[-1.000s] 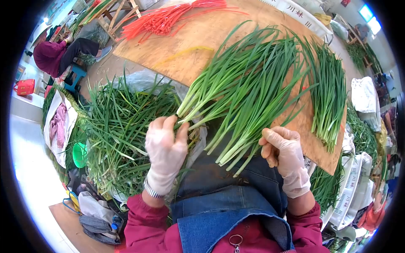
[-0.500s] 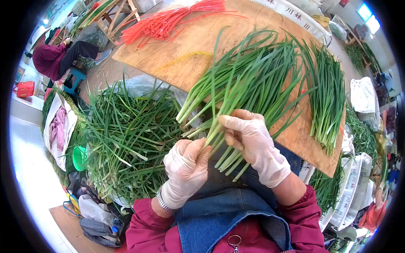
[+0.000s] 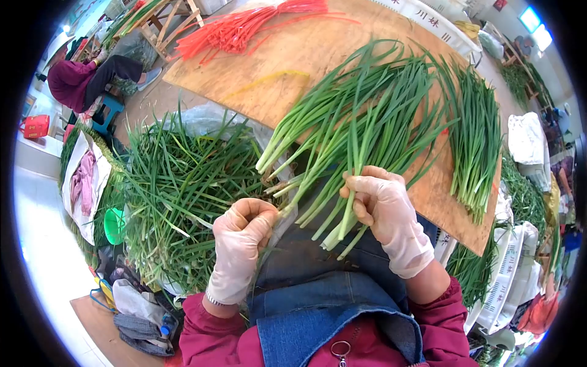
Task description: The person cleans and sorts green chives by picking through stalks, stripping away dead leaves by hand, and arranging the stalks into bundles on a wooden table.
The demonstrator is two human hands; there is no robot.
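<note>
Both my hands wear thin whitish gloves. My left hand (image 3: 239,248) is closed, with thumb and forefinger pinching the pale root end of a garlic chive stalk at the pile's left side. My right hand (image 3: 391,217) pinches a few garlic chives (image 3: 353,144) near their white ends, leaves pointing away from me. Beneath them a loose pile of chives (image 3: 306,116) fans over the edge of the wooden board (image 3: 244,82). To the right lies a neat bunch of chives (image 3: 476,144).
Left of the board stands a big heap of untidy chives (image 3: 183,196) on clear plastic. Red plastic strips (image 3: 235,37) and a yellow band (image 3: 263,79) lie on the board. White crates (image 3: 504,275) stand at right. A person (image 3: 73,79) sits at far left.
My left hand has drawn back left and up, away from my right. My right hand has shifted slightly right with its chives, which now lean more upright.
</note>
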